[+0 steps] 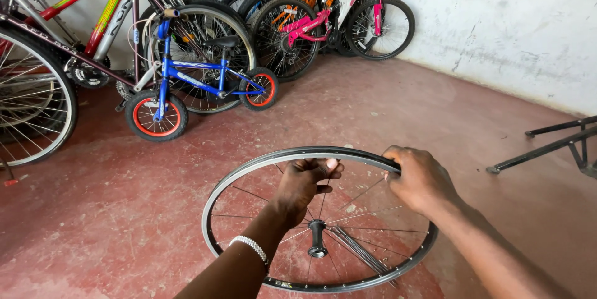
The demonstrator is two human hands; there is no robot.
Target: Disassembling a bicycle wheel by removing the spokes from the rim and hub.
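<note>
A bare silver bicycle wheel rim with thin spokes (249,174) hangs over the red floor (124,212). The right hand (420,178) grips its far edge; the left hand (301,184) pinches a spoke (322,199) just inside.

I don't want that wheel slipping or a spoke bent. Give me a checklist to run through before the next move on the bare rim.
1. Right hand gripping the rim at its far edge: ok.
2. Left hand reaching through the wheel, fingertips at a spoke near the rim: ok.
3. Spokes all seated: not ok; a bundle of loose spokes lies across the wheel beside the hub.
4. Spoke tension: cannot tell.
5. Floor beyond the wheel free of obstacles: ok.
6. Black metal stand on the right apart from the rim: ok.
</note>
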